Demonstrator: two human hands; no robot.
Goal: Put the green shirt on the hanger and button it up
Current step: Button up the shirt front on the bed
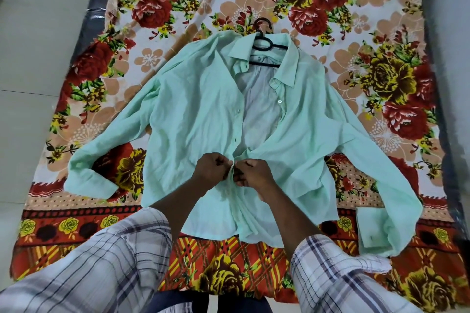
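The green shirt lies face up, sleeves spread, on a floral sheet covering a mattress. A black hanger sits inside the collar at the far end, its hook pointing away over the sheet. The front is open from the collar down to the middle, showing the pale inside of the back; buttons show along both front edges. Near the middle of the front, the left hand and right hand meet, each pinching a front edge, fingers closed on the cloth. Both arms wear rolled plaid sleeves.
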